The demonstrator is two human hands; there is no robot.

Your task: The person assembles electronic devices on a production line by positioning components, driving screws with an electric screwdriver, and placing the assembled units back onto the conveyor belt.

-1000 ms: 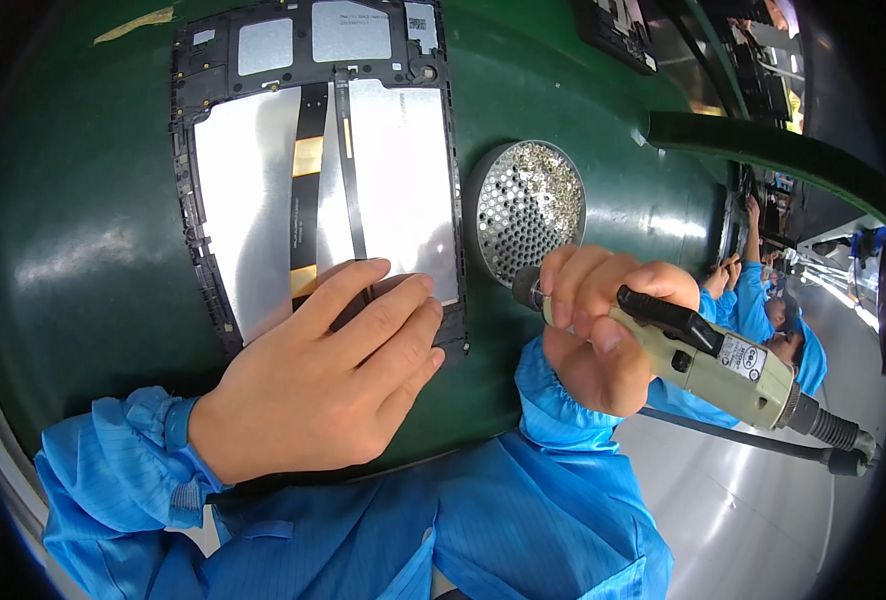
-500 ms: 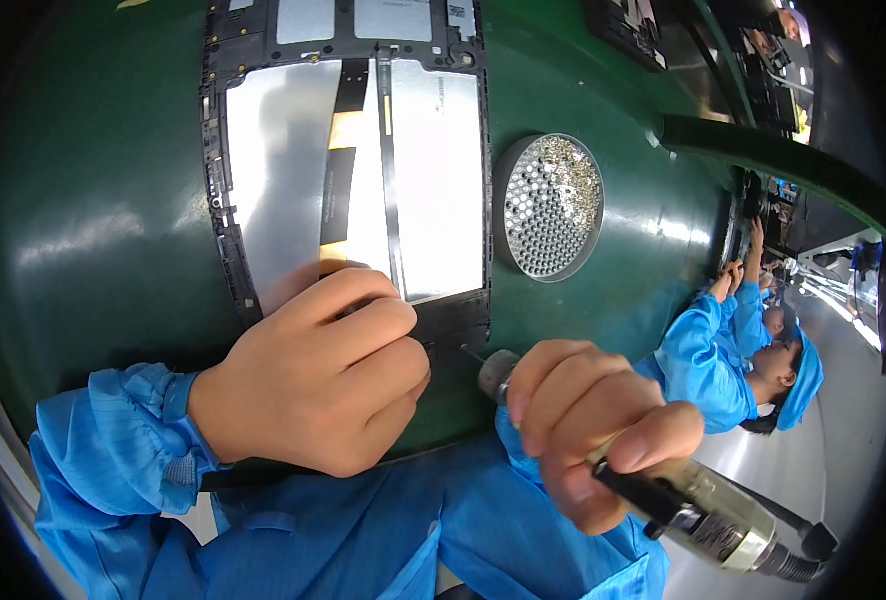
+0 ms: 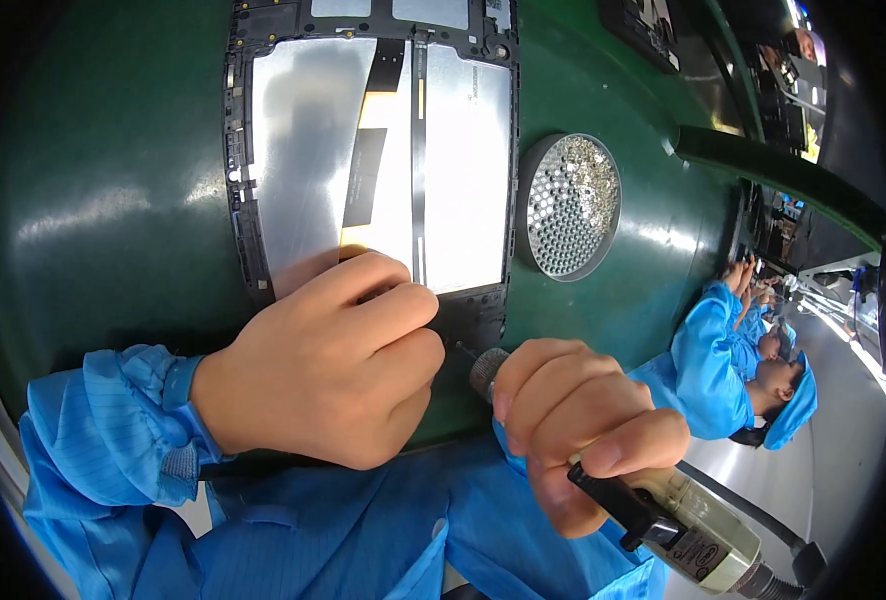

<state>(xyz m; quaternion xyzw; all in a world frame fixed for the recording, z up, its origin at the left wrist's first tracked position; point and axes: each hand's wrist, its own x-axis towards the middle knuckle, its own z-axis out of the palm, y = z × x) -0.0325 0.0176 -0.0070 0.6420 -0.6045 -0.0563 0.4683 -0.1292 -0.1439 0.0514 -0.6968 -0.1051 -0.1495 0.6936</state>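
Note:
A tablet housing [image 3: 382,180] with a black frame and silvery metal plates lies in front of me, a dark flex strip running down its middle. My left hand [image 3: 328,365] rests over its near edge with the fingers curled in; whatever the fingertips pinch is hidden under the hand. In my right hand [image 3: 578,430] is an electric screwdriver [image 3: 698,520], its body pale and its lever black. Its thin bit points left, close to the housing's near right corner and beside my left knuckles. Whether the tip touches anything I cannot tell.
Right of the housing stands a round screw tray [image 3: 571,210], its holes partly filled and small screws heaped at one side. Everything lies on a green work mat [image 3: 93,200]. A dark device [image 3: 638,35] lies farther back. Co-workers in blue [image 3: 713,360] sit at the right.
The housing and tray appear slightly farther right in the picture. The screwdriver has shifted a little left, its bit nearer my left hand. Both hands keep their grip.

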